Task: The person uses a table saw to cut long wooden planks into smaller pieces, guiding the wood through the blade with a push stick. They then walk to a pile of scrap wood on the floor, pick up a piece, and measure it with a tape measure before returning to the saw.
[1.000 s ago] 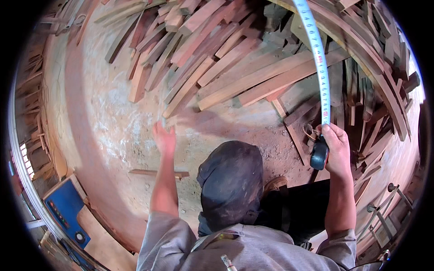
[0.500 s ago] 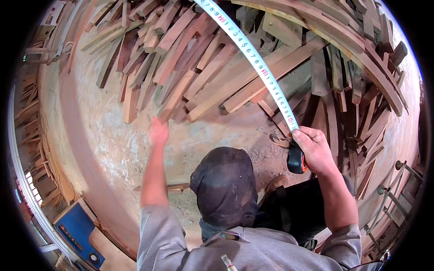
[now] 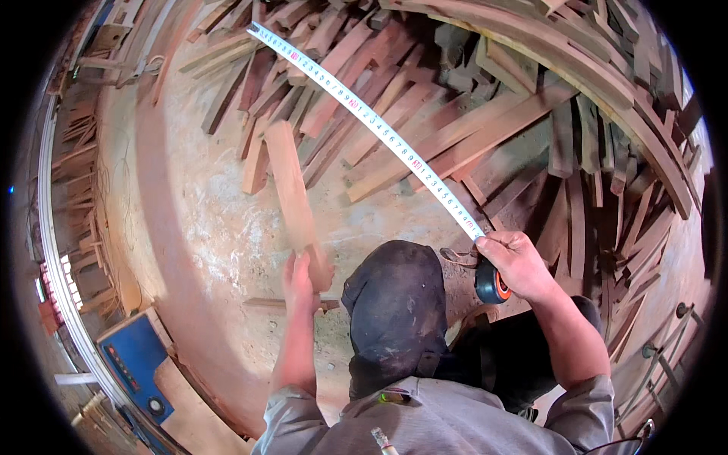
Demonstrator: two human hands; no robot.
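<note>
My left hand (image 3: 301, 282) is closed around the lower end of a short squared length of wood (image 3: 287, 178), slightly blurred, tilted up and away from me. In my right hand (image 3: 517, 264) is a tape measure (image 3: 486, 283), its dark case with an orange ring, the thumb pressing the blade where it leaves the case. From there the white blade (image 3: 388, 136) arcs out to the upper left, its free end over the wood pile. The wood in my left hand is apart from the blade.
A heap of loose wooden pieces (image 3: 455, 136) spreads across the far side and right, with long curved boards (image 3: 576, 68) above it. A thin offcut (image 3: 265, 302) lies on the floor beside my knee (image 3: 398, 296). At lower left stands a blue panel (image 3: 135, 364); metal framing (image 3: 660, 356) is at right.
My left hand has pulled the piece of wood out of the heap and drawn it toward me. The tape's free end now shows at upper left; my right hand still grips the tape.
</note>
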